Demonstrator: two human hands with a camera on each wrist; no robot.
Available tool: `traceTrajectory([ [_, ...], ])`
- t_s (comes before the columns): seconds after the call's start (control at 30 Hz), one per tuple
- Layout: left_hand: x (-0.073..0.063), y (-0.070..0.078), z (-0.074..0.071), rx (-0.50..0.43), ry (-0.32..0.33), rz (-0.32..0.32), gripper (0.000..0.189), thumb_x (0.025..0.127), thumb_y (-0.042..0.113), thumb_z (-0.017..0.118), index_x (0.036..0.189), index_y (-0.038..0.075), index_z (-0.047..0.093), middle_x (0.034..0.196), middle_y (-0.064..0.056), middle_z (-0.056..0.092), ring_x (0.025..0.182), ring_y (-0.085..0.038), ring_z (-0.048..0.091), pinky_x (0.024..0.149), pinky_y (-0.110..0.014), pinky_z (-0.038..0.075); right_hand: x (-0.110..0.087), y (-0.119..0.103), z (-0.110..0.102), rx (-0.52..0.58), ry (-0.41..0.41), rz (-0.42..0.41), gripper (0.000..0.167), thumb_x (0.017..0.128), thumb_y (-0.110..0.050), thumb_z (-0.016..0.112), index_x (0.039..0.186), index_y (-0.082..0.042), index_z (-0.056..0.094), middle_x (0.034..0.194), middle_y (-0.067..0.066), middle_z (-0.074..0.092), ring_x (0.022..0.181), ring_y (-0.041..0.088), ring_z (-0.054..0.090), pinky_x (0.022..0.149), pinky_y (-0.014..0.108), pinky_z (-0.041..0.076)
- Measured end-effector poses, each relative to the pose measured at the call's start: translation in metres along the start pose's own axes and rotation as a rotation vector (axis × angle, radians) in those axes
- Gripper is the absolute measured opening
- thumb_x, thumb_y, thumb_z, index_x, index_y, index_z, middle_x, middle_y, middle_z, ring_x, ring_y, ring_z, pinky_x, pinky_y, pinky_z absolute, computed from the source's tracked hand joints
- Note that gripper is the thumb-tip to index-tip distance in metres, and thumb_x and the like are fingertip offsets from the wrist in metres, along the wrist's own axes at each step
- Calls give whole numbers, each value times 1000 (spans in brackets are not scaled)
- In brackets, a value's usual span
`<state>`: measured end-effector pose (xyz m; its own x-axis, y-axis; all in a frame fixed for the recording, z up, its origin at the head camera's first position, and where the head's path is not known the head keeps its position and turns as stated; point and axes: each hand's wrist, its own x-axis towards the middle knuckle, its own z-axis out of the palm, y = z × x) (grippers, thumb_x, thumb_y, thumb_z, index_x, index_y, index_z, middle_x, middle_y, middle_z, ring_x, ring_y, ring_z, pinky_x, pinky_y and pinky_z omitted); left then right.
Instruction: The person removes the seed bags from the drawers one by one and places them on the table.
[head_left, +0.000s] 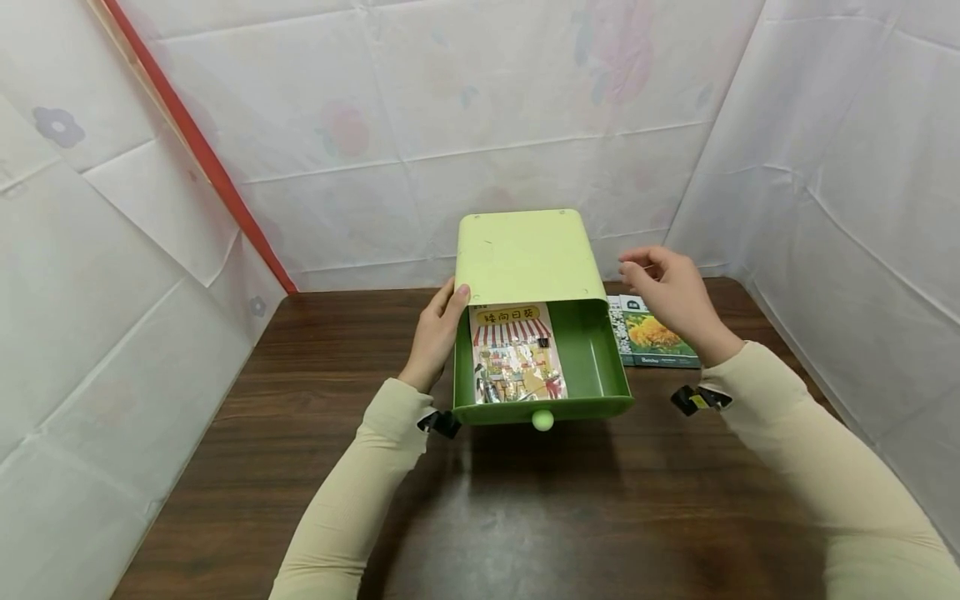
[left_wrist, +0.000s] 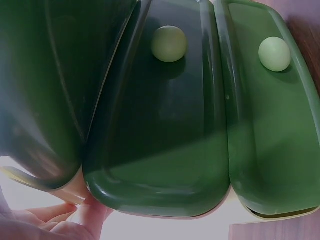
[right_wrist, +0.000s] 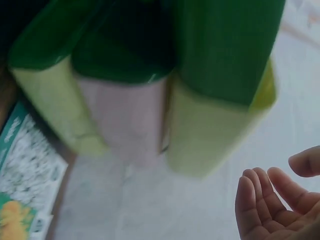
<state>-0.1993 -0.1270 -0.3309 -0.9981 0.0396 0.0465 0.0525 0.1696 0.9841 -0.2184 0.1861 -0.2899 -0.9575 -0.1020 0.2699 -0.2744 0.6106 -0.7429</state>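
Observation:
A stacked drawer cabinet with a pale green top stands at the table's middle. Its dark green top drawer is pulled out, with a round knob on the front. Inside lies a flat packet with a striped awning picture. My left hand rests against the cabinet's left side, thumb at the upper front edge. In the left wrist view, two lower drawer fronts sit closed beneath the pulled-out one. Right of the cabinet, my right hand hovers with loosely bent fingers and holds nothing.
Flat printed packets, one with an orange flower picture, lie on the table right of the cabinet, partly behind my right hand. The dark wooden table meets cloth-covered walls at the back and both sides.

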Motion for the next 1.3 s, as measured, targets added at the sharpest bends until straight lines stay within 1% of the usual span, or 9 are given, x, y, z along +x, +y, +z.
traceTrajectory([
  [0.17, 1, -1, 0, -3, -6, 3, 63, 103, 47, 43, 157, 17, 25, 162, -6, 25, 148, -25, 28, 118, -43, 32, -14, -27, 9, -92, -11, -200, 30, 102, -26, 53, 118, -5, 66, 109, 12, 66, 88, 22, 60, 74, 37, 47],
  [0.33, 1, -2, 0, -5, -7, 0, 64, 103, 47, 43, 157, 18, 25, 162, -6, 25, 148, -26, 28, 118, -43, 33, -25, -42, 20, -153, -30, -361, 19, 99, -16, 58, 108, -2, 68, 100, 9, 67, 82, 19, 60, 73, 37, 51],
  [0.5, 1, -1, 0, -4, -14, 3, 64, 104, 47, 43, 157, 17, 24, 162, -6, 24, 148, -26, 29, 117, -44, 34, -35, -51, 31, -205, -88, -442, 12, 96, -13, 63, 103, -5, 69, 94, 5, 67, 78, 13, 60, 70, 34, 53],
  [0.73, 1, -1, 1, -12, -7, 5, 63, 103, 47, 43, 156, 18, 26, 162, -6, 27, 145, -26, 33, 114, -43, 38, -40, -54, 43, -337, -197, -437, 13, 97, -18, 63, 101, -11, 72, 93, 2, 72, 80, 13, 67, 71, 36, 55],
  [0.8, 1, -1, 1, -16, -7, 9, 63, 103, 47, 44, 156, 18, 26, 161, -7, 27, 145, -26, 34, 114, -43, 38, -40, -54, 46, -396, -221, -428, 15, 96, -21, 64, 103, -11, 73, 94, 2, 74, 76, 13, 67, 69, 35, 56],
  [0.87, 1, -2, 1, -20, -10, 11, 63, 103, 47, 44, 156, 18, 25, 162, -7, 27, 145, -26, 34, 114, -43, 38, -39, -54, 49, -455, -265, -407, 20, 96, -24, 64, 107, -10, 73, 98, 4, 74, 74, 14, 67, 68, 37, 56],
  [1.07, 0, -1, 1, -18, -10, 11, 63, 103, 47, 43, 157, 18, 25, 162, -6, 26, 146, -26, 32, 115, -44, 37, -33, -53, 53, -574, -433, -315, 44, 97, -36, 62, 129, -6, 63, 118, 10, 70, 94, 23, 69, 80, 44, 57],
  [1.17, 0, 0, 2, -10, -8, 9, 63, 103, 47, 43, 157, 19, 25, 162, -6, 25, 147, -26, 31, 116, -44, 36, -31, -51, 55, -618, -486, -298, 52, 97, -40, 61, 135, -6, 58, 114, 9, 70, 92, 21, 69, 78, 43, 57],
  [1.3, -1, 0, 2, -3, -7, 5, 63, 103, 47, 43, 157, 19, 25, 162, -5, 25, 147, -25, 30, 117, -44, 35, -29, -49, 59, -658, -535, -277, 60, 96, -46, 60, 140, -6, 53, 100, 4, 71, 79, 16, 66, 65, 36, 54],
])
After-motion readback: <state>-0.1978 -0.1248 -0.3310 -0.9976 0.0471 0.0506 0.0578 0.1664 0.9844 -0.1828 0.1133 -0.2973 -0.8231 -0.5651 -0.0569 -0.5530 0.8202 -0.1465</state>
